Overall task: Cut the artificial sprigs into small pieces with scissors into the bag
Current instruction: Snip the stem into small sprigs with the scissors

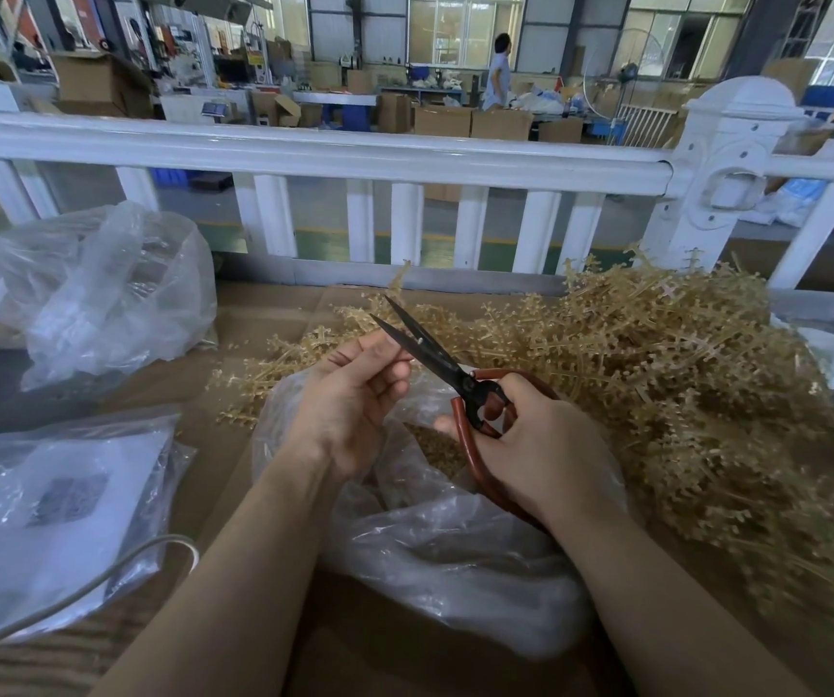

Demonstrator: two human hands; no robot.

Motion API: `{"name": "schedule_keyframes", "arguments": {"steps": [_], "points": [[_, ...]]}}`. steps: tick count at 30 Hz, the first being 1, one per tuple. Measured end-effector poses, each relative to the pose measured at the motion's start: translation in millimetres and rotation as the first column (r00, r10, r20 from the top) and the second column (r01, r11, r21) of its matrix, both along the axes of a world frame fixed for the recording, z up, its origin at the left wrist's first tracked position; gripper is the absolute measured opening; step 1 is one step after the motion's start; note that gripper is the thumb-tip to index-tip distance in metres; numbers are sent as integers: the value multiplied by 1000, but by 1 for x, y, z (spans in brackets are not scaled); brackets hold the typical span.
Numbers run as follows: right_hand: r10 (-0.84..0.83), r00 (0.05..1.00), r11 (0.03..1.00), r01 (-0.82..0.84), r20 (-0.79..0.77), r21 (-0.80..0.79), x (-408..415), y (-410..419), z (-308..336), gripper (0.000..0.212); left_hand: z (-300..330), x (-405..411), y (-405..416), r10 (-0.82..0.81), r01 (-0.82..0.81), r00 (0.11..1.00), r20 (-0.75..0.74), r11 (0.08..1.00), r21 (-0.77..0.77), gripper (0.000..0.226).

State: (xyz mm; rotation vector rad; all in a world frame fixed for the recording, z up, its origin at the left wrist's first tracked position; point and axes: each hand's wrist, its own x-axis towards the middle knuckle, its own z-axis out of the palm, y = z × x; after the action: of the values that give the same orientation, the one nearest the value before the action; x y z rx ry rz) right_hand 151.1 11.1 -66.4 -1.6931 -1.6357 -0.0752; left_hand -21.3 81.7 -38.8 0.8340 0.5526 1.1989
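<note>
A large heap of tan artificial sprigs covers the right half of the cardboard-topped table. A clear plastic bag lies open below both hands, with small cut tan pieces inside. My right hand grips the red-brown handles of black scissors; the blades are spread apart and point up to the left. My left hand has its fingers curled, pinching something small right beside the blades; what it holds is too hidden to name.
A crumpled clear bag sits at the back left, and a flat bagged white sheet with a grey cable lies at the near left. A white railing runs behind the table. Far off, a person stands among cartons.
</note>
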Motion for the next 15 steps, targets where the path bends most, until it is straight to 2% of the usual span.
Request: {"name": "schedule_keyframes", "arguments": {"steps": [10,15], "points": [[-33,999,997,32,-16,-72,3,1,-2,85,0,2,0,21,-21,1000,1,999,46,8],[-50,998,997,51,24,-66,4,1,-2,70,-2,2,1,28,-28,1000,4,996,88,7]]}}
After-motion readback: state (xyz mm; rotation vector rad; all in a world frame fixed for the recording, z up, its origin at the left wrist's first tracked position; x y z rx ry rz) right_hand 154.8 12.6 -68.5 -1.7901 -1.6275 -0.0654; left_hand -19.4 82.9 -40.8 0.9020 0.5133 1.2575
